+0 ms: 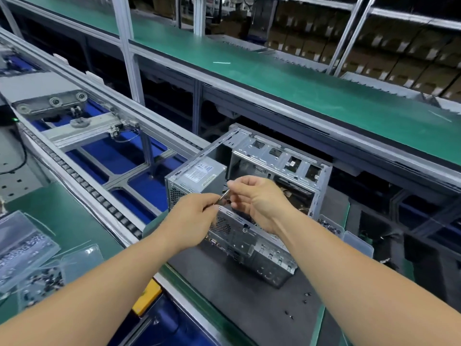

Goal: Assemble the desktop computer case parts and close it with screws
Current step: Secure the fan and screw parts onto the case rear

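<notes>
Hands working a small part above an open computer case

Trays [22,245] of clear plastic at our far left hold heaps of small dark screws. Our left hand [192,218] and right hand [257,201] meet over the case [249,196], fingers of both pinching a thin metal piece [224,196]. The case stands on a dark mat [237,295] on the worktop, side still uncovered, power supply [202,174] fitted; we judge closing and screwing remain. Another bin [349,236] of screws sits right.

Even overhead light, soft shadows, slight blur, wide-angle bending at edges.
</notes>
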